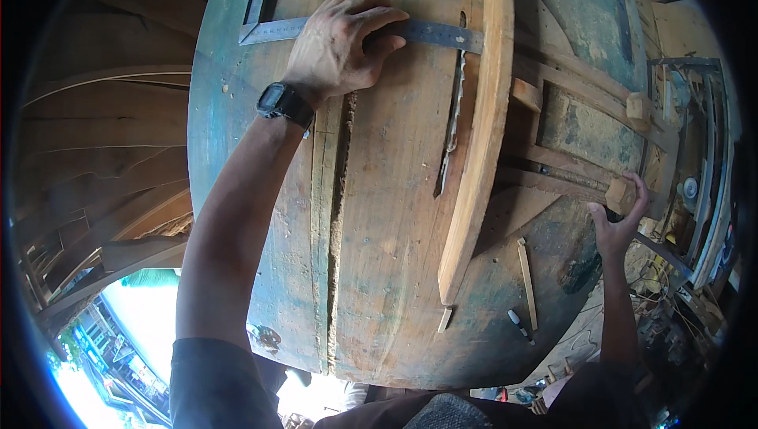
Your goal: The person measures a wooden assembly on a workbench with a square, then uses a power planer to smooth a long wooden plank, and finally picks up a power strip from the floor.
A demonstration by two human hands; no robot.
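Observation:
My left hand (pixel 335 48), with a black watch on its wrist, curls over the blade of a metal try square (pixel 276 31) and holds it against the worn wooden tabletop (pixel 395 247). The blade lies crosswise, its handle at the left, and its right end meets a long wooden fence (pixel 478 153). Part of the blade is hidden under my fingers. At the right, my right hand (pixel 617 232) grips a small wooden block (pixel 621 195) between thumb and fingers. That block sits at the end of a wooden rail (pixel 557 183) running from the fence.
A narrow slot (pixel 454 125) opens in the tabletop left of the fence. A second block (pixel 638 105) stands on another rail. A thin wood stick (pixel 527 283) and a white marker (pixel 519 325) lie near the front. Stacked boards (pixel 110 129) fill the left side.

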